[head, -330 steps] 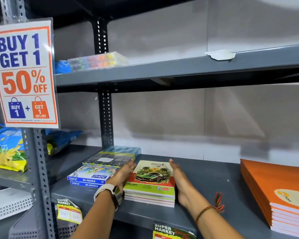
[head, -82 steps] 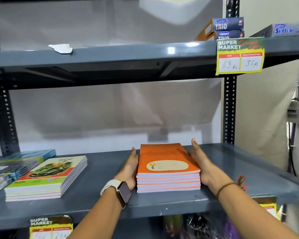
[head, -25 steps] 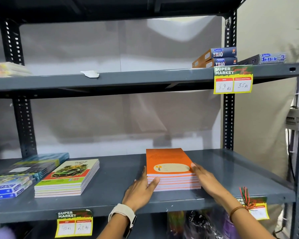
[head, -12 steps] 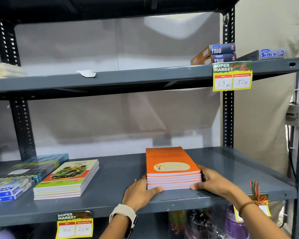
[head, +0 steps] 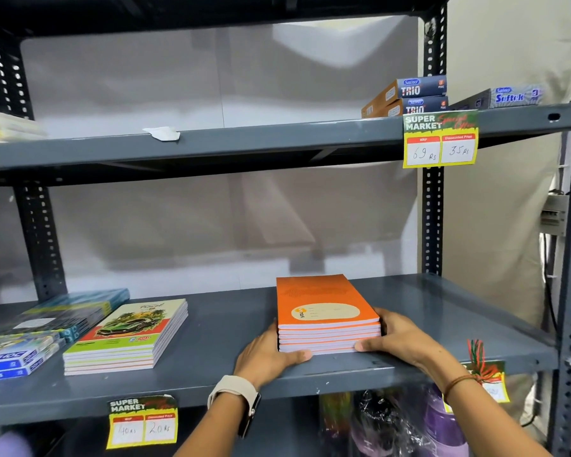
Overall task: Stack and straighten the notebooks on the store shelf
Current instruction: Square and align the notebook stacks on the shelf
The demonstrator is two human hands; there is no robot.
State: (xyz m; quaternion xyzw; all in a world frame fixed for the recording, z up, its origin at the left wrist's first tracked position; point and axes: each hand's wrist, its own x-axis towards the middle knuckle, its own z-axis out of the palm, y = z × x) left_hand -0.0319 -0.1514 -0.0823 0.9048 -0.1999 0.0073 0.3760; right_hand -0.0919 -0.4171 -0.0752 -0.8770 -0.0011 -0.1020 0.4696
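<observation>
Head view: fingers (head: 299, 355) of the left hand (head: 267, 357) and the right hand (head: 398, 341) clasp the orange notebook stack (head: 323, 311) at both front corners — squared, near the grey shelf (head: 211, 328) front edge. Car-cover notebooks (head: 129, 336) lie well apart to the left.

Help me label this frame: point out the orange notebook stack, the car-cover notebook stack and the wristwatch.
orange notebook stack (head: 323, 301): head view, top cover.
car-cover notebook stack (head: 129, 328): head view, top cover.
wristwatch (head: 233, 390): head view, strap.

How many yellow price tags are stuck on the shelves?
3: one on the upper shelf edge at right, one on the lower shelf edge at left, and one partly hidden behind the right wrist.
</observation>
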